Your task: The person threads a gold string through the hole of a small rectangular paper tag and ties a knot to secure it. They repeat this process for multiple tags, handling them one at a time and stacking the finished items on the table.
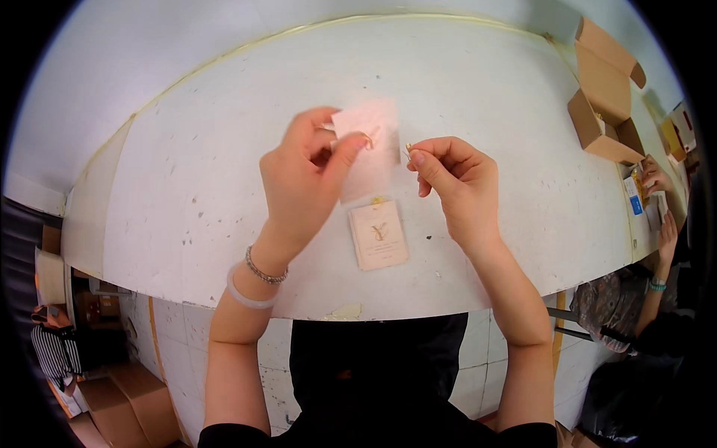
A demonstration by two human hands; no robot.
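My left hand (299, 172) pinches a pale pink card (377, 160) between thumb and fingers, above the white table. A small curved gold piece (367, 140), perhaps an earring, shows by the thumb tip against the card. Just right of the card, my right hand (467, 179) is closed in a pinch on a small gold-coloured piece (408, 147), too small to name surely. Below the card, a stack of pale pink cards (364, 243) with gold print lies on the table, and a tiny gold item (378, 200) shows at its top edge. Motion blurs the left hand and card slightly.
An open brown cardboard box (597, 131) stands at the far right. Beyond it, another person's hands (661, 190) work near a blue and white packet (635, 196). The table's curved front edge (418, 312) runs close to my body. Large cartons (127, 407) stand at lower left.
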